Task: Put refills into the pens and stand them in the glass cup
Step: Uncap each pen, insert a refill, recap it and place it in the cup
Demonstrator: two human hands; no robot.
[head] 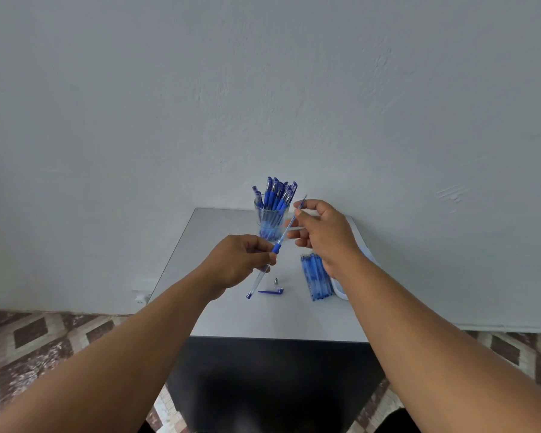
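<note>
Clear glass cup [270,220] at worktop [231,314] rear: many capped blue pens. Left hand [236,260] grips clear blue-grip pen barrel [264,270]; right hand [320,231] pinches thin refill [294,218], partly inserted (loose blue cap [270,291], metal tip [275,280] unfitted). Stack of blue pens [316,278] remaining.

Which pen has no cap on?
The pen in the left hand. Those in the glass cup wear caps; its cap lies on the table.

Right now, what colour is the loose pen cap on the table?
Blue, clearest in the head view: pen cap.
</note>
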